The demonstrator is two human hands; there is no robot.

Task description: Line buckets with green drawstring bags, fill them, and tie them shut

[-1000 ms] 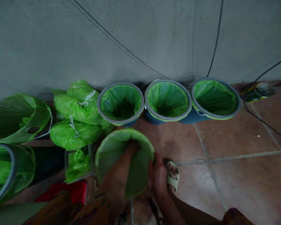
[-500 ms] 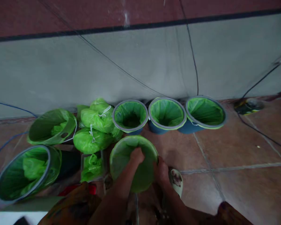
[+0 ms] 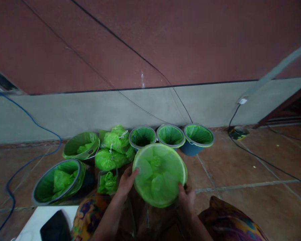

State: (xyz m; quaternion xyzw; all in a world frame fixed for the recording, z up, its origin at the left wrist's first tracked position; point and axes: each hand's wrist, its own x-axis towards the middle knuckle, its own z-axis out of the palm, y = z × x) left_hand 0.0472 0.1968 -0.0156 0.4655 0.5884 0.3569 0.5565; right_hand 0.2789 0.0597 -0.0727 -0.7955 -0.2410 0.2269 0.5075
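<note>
Between my hands is a round bucket (image 3: 157,192) lined with a thin green plastic bag (image 3: 155,164), its mouth tilted up toward me. My left hand (image 3: 126,180) grips the left rim, thumb lying over the edge on the liner. On the right side, my right hand (image 3: 187,197) is closed round the rim, its fingers partly hidden behind the bucket. Just beyond stand three dark buckets with green liners: a left one (image 3: 142,136), a middle one (image 3: 170,135) and a right one (image 3: 198,135).
Knotted green bags (image 3: 110,157) are piled left of the bucket, behind a small clear tub (image 3: 107,182) of green plastic. Two more lined buckets, one upper (image 3: 69,149) and one lower (image 3: 38,194), lean farther left. A blue cable (image 3: 35,160) and black cable (image 3: 268,160) cross the floor.
My left hand has come out of the bucket's inside and now grips its left rim. The bucket is lifted and tilted toward me. The view has tipped upward, showing more wall.
</note>
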